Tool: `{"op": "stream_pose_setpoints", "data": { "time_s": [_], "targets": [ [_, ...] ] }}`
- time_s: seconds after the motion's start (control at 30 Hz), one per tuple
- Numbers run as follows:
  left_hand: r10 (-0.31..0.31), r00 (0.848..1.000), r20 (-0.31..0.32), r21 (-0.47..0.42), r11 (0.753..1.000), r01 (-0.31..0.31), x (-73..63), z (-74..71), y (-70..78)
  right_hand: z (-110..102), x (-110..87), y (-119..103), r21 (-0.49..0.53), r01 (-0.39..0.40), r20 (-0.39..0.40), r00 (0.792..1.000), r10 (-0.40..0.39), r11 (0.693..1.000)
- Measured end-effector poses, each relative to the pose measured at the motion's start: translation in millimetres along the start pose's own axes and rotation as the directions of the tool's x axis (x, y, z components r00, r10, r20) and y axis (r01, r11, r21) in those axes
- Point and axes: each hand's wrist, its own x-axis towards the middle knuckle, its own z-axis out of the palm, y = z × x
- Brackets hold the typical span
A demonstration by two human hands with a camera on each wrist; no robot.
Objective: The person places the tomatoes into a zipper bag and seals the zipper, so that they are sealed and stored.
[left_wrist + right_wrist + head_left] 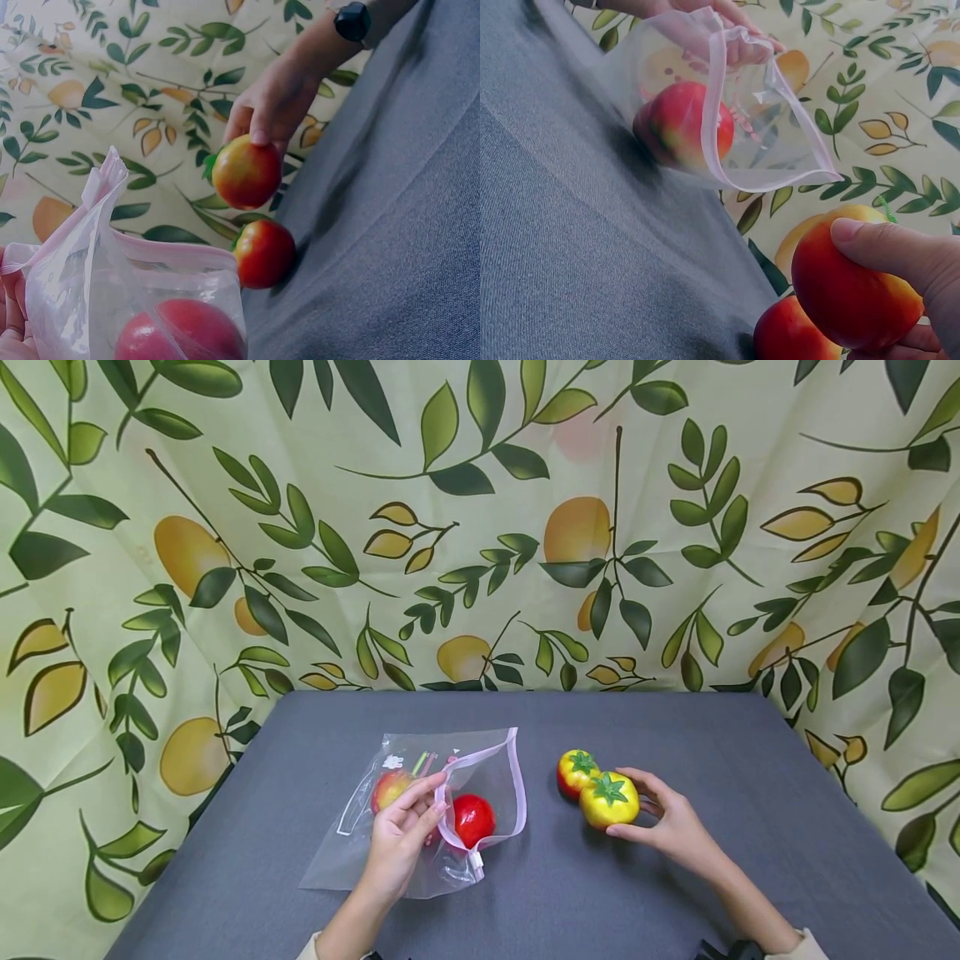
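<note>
My left hand (401, 843) pinches the pink-edged rim of a clear zip bag (352, 852), holding its mouth open toward the right. Inside the bag, a red fruit (475, 820) lies near the opening, and a yellow-red fruit (390, 789) shows through the plastic farther in. My right hand (671, 822) grips a yellow and red toy tomato (609, 802) with a green leafy top; in the left wrist view this tomato (247, 172) is above the table. Just behind it, a second toy tomato (576, 770) rests on the table, partly covered by the held one in the head view.
The grey table (675, 735) carries the bag and the tomatoes. A leaf-and-fruit patterned cloth (465, 527) hangs behind it and along both sides. A white slider (476, 864) sits at the near end of the bag's rim.
</note>
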Motion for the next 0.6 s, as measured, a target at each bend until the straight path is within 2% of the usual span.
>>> {"op": "stream_pose_setpoints", "data": {
  "time_s": [0.3, 0.6],
  "targets": [
    [-0.039, 0.999, -0.005, 0.019, 0.999, 0.039, -0.2, -0.4, -0.3, 5, 2.7, -5, 0.037, -0.009, 0.018, 1.000, 0.009, 0.999],
    [0.017, 1.000, 0.016, -0.018, 1.000, -0.017, 0.2, -0.1, -0.5, 13, 7.2, -8, 0.069, 0.014, 0.025, 1.000, -0.016, 0.997]
  ]
}}
